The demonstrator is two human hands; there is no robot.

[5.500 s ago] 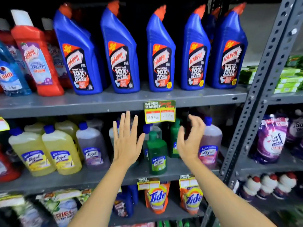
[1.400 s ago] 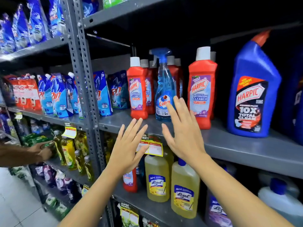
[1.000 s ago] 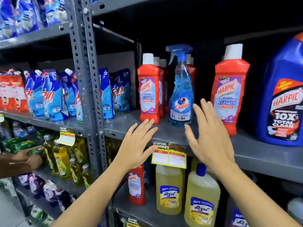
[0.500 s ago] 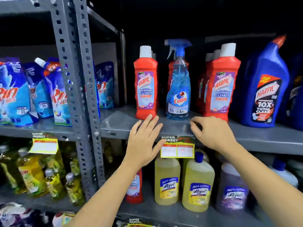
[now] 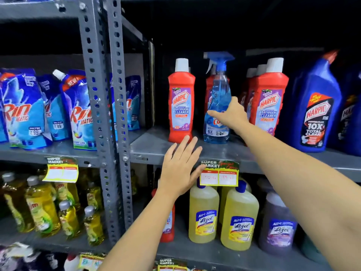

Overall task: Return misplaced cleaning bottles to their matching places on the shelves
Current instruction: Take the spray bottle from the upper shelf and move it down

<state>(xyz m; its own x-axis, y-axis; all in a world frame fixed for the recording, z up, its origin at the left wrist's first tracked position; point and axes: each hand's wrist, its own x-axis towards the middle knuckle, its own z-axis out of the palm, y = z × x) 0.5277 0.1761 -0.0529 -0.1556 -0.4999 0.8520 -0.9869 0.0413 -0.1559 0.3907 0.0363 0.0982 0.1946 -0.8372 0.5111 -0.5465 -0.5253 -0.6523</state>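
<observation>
A clear blue trigger spray bottle [image 5: 218, 89] stands on the grey middle shelf [image 5: 152, 147] among red Harpic bathroom cleaner bottles [image 5: 181, 106]. My right hand [image 5: 230, 114] is on its lower body, fingers laid across the label and thumb up beside it. My left hand [image 5: 181, 167] is flat with fingers apart in front of the shelf edge, holding nothing. One red bottle [image 5: 168, 227] stands on the shelf below, beside yellow Lizol bottles [image 5: 203, 212] and partly hidden by my left arm.
More red bottles [image 5: 270, 98] and blue Harpic toilet cleaners [image 5: 317, 106] stand to the right. A perforated steel upright [image 5: 105, 114] splits the bays, with Rin pouches [image 5: 23, 110] to its left. A price tag [image 5: 218, 174] hangs from the shelf edge.
My right hand rose from the shelf edge onto the blue spray bottle. My left hand stayed spread by the shelf edge. The view moved closer to the shelf.
</observation>
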